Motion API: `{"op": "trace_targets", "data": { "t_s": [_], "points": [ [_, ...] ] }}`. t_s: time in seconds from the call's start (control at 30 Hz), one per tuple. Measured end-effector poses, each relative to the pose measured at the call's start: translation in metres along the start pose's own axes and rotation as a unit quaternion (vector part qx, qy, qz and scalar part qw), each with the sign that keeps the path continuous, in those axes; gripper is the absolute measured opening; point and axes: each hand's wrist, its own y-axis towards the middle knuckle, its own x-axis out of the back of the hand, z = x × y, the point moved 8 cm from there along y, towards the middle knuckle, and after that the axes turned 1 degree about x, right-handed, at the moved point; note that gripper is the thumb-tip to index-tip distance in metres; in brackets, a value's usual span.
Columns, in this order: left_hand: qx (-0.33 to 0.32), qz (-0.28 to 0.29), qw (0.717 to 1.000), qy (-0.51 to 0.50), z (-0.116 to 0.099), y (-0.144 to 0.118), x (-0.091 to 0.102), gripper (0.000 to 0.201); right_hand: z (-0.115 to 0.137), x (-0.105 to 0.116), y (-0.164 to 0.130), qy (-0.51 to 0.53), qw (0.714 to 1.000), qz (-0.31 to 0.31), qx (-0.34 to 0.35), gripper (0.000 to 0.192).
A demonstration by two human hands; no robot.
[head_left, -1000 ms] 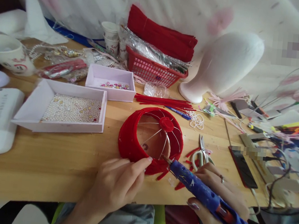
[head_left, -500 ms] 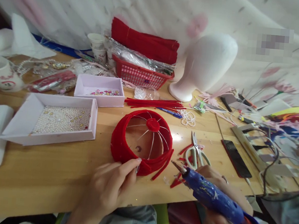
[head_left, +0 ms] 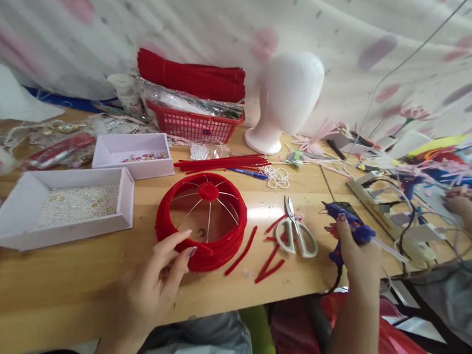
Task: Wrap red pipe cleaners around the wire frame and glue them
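A round red fuzzy cap frame [head_left: 236, 243] with thin pale wire spokes and a red disc at their centre rests on the wooden table. My left hand [head_left: 162, 269] grips its near rim, index finger on the edge and thumb against the outer side. At the right, my right hand [head_left: 351, 248] is closed around a blue hot glue gun [head_left: 346, 217], a clear glue stick poking out of its back. Between the cap frame and the glue gun lie white-handled scissors [head_left: 296, 226] and several cut red chenille stems [head_left: 241, 252].
Two white boxes, one of pearl beads [head_left: 128, 206], one of coloured gems [head_left: 166, 168], stand left. Behind are red chenille stems [head_left: 220, 163], a red basket [head_left: 199, 125] and a white foam head [head_left: 286, 99]. A power strip [head_left: 375, 211] and another person's hand [head_left: 465, 200] are at right.
My right hand has carried the glue gun away from the cap frame, to the right. A red strip beside the frame now lies apart on the table. The camera view has shifted.
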Motion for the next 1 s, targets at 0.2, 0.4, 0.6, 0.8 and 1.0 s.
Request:
{"op": "trace_targets", "data": {
  "t_s": [0.2,0.4,0.6,0.8,1.0],
  "points": [
    [-0.034,-0.020,0.998,0.044,-0.009,0.002,0.003,0.021,-0.022,-0.015,-0.013,-0.038,0.999,0.017,-0.034,0.055],
    [-0.048,-0.028,0.995,0.087,-0.015,0.003,0.003,0.019,-0.019,0.010,-0.047,-0.056,0.997,-0.059,-0.014,0.062],
    [-0.001,-0.021,0.998,0.051,-0.022,0.010,0.002,0.014,0.013,0.052,-0.113,0.005,0.959,-0.277,0.063,0.049],
    [0.039,-0.023,0.999,0.018,-0.022,0.012,-0.001,0.009,0.085,0.017,-0.140,0.274,0.914,-0.162,0.251,0.030],
    [0.077,-0.020,0.997,-0.012,-0.018,0.010,-0.007,0.011,0.157,-0.026,-0.144,0.134,0.918,0.048,0.371,0.015]
  ]
}}
